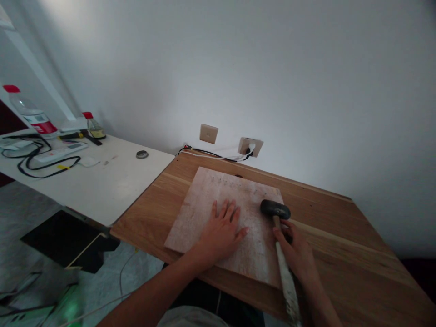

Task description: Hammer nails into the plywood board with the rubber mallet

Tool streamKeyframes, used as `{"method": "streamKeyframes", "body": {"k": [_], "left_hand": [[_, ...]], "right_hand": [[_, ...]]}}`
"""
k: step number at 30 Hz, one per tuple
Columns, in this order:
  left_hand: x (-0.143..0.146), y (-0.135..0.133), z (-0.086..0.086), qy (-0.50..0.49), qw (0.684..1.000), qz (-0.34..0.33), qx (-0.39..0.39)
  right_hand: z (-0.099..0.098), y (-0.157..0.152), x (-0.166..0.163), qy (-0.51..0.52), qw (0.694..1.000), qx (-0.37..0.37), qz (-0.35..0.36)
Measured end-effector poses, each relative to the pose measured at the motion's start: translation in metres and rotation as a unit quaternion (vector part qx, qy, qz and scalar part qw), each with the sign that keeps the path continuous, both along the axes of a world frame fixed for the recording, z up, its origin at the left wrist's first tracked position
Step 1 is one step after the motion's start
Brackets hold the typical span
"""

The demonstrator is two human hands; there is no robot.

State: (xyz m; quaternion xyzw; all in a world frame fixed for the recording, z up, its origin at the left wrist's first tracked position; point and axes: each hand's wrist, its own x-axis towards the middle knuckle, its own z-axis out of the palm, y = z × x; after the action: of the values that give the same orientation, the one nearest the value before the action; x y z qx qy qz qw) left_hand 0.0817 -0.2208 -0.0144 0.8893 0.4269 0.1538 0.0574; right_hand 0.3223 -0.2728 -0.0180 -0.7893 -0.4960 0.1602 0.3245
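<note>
My left hand (223, 231) lies flat with fingers spread on a pale wooden board (194, 222). Close to the board's far edge, a row of several small nail-like bits (231, 183) shows, too small to make out well. My right hand (298, 254) is closed about the handle of a rubber mallet (288, 286), just below its black head. That head is over the right part of the board, and the whitish, worn handle slopes down toward me. Some of the right fingers are hidden behind the hand.
The board rests on a brown wooden table (340, 240) against a wall. Cables run along the back to a wall socket (250, 147). At left, a white table (112, 177) carries a round tin (142, 154), a bottle (34, 116), a small jar (94, 127) and a black cable (27, 165).
</note>
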Motion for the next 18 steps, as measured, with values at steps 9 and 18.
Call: {"method": "streamKeyframes", "body": {"k": [9,18], "left_hand": [[-0.014,0.028,-0.002,0.026,0.998,-0.049,0.007],[-0.029,0.163,0.038,0.032,0.999,-0.018,-0.022]], "right_hand": [[0.005,-0.021,0.013,0.016,0.999,0.044,-0.009],[0.008,-0.017,0.003,-0.001,0.998,0.064,-0.007]]}}
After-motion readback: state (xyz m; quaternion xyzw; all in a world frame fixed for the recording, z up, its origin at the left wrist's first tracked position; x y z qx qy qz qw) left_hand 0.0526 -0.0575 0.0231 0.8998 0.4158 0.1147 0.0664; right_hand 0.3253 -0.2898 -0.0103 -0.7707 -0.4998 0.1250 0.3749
